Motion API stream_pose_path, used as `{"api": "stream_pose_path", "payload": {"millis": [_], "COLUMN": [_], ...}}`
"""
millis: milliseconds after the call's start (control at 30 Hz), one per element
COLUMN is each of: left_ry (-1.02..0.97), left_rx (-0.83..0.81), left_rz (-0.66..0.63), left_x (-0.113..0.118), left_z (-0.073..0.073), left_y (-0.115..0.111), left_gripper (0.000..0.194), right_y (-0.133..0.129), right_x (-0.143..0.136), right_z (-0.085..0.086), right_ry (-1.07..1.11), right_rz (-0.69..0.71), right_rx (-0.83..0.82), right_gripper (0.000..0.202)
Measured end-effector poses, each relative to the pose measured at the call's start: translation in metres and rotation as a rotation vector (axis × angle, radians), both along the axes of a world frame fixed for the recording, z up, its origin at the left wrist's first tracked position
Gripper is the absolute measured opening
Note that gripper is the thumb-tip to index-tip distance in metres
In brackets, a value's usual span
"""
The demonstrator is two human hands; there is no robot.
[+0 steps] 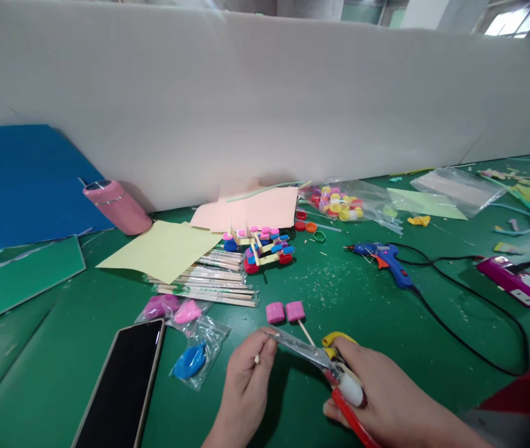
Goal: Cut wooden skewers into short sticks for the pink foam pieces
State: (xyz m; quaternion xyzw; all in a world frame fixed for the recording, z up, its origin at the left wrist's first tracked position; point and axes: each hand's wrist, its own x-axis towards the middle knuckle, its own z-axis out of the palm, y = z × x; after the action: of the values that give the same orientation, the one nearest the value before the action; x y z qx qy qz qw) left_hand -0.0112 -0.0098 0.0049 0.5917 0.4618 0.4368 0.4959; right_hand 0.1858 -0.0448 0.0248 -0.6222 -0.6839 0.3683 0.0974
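Head view: left hand (245, 379) fingertips pinch stick (257, 358) between scissors (314, 354) blades.

We see left hand (245, 379) and right hand (386, 398) at near table edge, yellow-and-red-handled scissors (325, 364) between them, in right hand. Two pink bottle caps on thin wooden stick (285, 312) just behind scissors. Black smartphone (122, 386) left of left hand. Blue hot glue gun (384, 258) farther back, right. Bundle of wrapped wooden chopsticks (213, 280) behind caps, left, yellow paper sheet (162, 249) partly over it.
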Motion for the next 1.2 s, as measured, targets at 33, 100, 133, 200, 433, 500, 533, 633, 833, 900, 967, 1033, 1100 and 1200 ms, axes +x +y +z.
{"api": "stream_pose_path", "payload": {"millis": [33, 100, 133, 200, 433, 500, 533, 633, 833, 900, 967, 1033, 1100, 1200], "left_ry": [-0.008, -0.041, -0.072, -0.171, -0.613, -0.721, -0.765, -0.860, -0.863, -0.823, -0.777, -0.727, -0.687, -0.661], "left_rx": [-0.015, -0.061, -0.094, -0.182, -0.463, -0.484, -0.488, -0.461, -0.426, -0.428, -0.447, -0.474, -0.497, -0.524], "left_rz": [0.001, 0.006, 0.011, 0.001, -0.138, -0.077, -0.023, 0.182, 0.274, 0.266, 0.224, 0.150, 0.081, 0.026], "left_x": [0.000, 0.000, 0.000, 0.001, 0.009, 0.009, 0.008, 0.002, -0.005, -0.002, 0.003, 0.008, 0.012, 0.014], "left_z": [-0.001, -0.003, -0.004, -0.006, 0.002, 0.003, 0.004, 0.004, 0.004, 0.005, 0.006, 0.006, 0.006, 0.005], "left_y": [0.000, 0.000, 0.000, -0.001, 0.003, 0.007, 0.010, 0.019, 0.023, 0.020, 0.016, 0.012, 0.009, 0.006], "left_gripper": [0.024, 0.027, 0.028, 0.027, 0.025, 0.023, 0.021, 0.013, 0.005, 0.004, 0.004, 0.004, 0.005, 0.005], "right_y": [0.000, 0.000, 0.000, 0.001, 0.017, 0.022, 0.024, 0.025, 0.020, 0.020, 0.021, 0.023, 0.026, 0.033], "right_x": [0.000, -0.001, -0.001, -0.003, 0.010, 0.022, 0.029, 0.050, 0.070, 0.063, 0.048, 0.027, 0.005, -0.020], "right_z": [-0.001, -0.003, -0.004, -0.006, -0.009, -0.011, -0.013, -0.020, -0.023, -0.018, -0.014, -0.011, -0.010, -0.011], "right_ry": [-0.003, 0.000, 0.001, -0.001, -0.038, -0.137, -0.197, -0.342, -0.424, -0.435, -0.382, -0.278, -0.235, -0.308], "right_rz": [-0.004, -0.010, -0.011, -0.029, -0.178, -0.201, -0.205, -0.199, -0.158, -0.172, -0.169, -0.105, 0.022, 0.158], "right_rx": [-0.005, -0.023, -0.031, -0.027, 0.099, 0.150, 0.176, 0.263, 0.443, 0.503, 0.538, 0.524, 0.435, 0.374], "right_gripper": [0.030, 0.030, 0.029, 0.027, 0.025, 0.026, 0.025, 0.032, 0.039, 0.037, 0.029, 0.017, 0.013, 0.014]}}
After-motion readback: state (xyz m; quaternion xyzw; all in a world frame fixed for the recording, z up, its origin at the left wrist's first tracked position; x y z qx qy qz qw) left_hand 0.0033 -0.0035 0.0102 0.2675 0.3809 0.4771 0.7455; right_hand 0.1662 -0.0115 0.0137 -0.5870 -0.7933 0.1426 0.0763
